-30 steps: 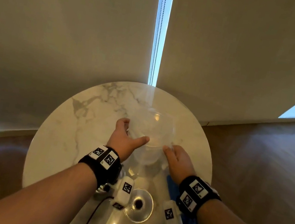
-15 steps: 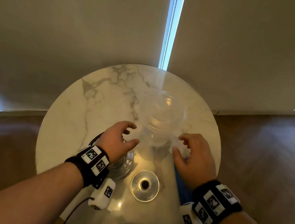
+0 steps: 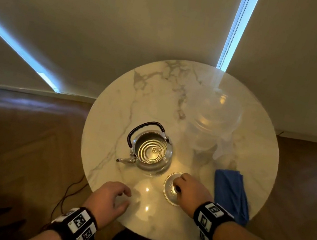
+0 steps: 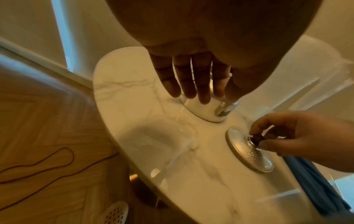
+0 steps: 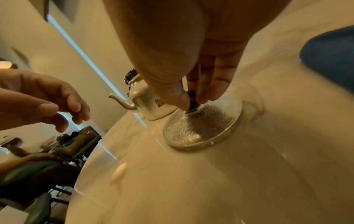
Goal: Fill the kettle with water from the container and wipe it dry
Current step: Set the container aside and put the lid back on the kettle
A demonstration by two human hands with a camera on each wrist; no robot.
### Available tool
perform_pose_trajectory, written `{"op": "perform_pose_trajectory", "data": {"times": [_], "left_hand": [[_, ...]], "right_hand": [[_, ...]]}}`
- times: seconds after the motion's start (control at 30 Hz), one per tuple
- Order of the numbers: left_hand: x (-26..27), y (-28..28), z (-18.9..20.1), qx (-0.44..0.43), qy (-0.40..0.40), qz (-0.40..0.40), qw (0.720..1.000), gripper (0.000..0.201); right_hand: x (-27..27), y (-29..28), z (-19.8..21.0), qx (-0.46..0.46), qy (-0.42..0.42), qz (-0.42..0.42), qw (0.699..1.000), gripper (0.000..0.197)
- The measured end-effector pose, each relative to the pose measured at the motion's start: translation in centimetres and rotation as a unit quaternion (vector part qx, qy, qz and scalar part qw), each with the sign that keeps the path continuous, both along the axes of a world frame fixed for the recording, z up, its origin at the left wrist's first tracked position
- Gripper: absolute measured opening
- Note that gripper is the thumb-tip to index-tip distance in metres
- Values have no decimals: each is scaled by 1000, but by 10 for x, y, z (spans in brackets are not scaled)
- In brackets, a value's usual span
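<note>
The steel kettle [image 3: 149, 149] with a black handle stands uncovered mid-table, and water shows inside it. Its lid [image 3: 170, 191] lies flat on the table just right of it. My right hand [image 3: 178, 187] pinches the lid's black knob [image 5: 192, 97] between thumb and fingers [image 5: 208, 91]; the lid [image 5: 203, 125] is beaded with droplets. My left hand [image 3: 121, 195] hovers over the table's near edge with fingers loosely curved, holding nothing. The clear plastic container [image 3: 212, 121] stands at the back right. A folded blue cloth [image 3: 231, 196] lies right of the lid.
The round marble table [image 3: 112, 111] is small, with bare top to the left of the kettle. Wooden floor [image 3: 21, 148] surrounds it and a thin cable [image 4: 47, 163] trails on the floor to the left. Blinds close off the far side.
Both hands have left the clear container and drawn back toward me. My right hand has taken the lid's knob; my left hand has pulled away to the near edge.
</note>
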State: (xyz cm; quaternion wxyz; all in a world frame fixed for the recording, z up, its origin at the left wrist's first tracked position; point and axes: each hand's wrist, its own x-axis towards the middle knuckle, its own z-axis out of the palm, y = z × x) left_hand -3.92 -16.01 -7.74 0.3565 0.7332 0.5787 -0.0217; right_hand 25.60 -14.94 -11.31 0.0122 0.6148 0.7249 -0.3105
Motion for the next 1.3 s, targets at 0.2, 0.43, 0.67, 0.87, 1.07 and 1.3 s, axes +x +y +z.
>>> {"op": "perform_pose_trajectory", "data": {"times": [0.2,0.43,0.67,0.87,1.07,1.3], "left_hand": [[-24,4,-11,23,-31,31,999,24],[-17,58,10,96,-63,-4,993,61],[-1,125,18,183,-35,-86,979,64],[1,150,1,205,0,-168,964,51],[5,160,-3,202,38,-195,959,49],[8,161,-8,225,56,-208,950,48]], "right_hand": [[6,1,36,10,70,-40,997,14],[-36,41,77,79,123,-80,986,18],[-85,99,70,104,74,-110,986,18],[-101,105,70,80,30,-145,986,17],[-109,109,69,71,-19,-163,984,18],[-109,111,70,65,-32,-139,988,25]]}}
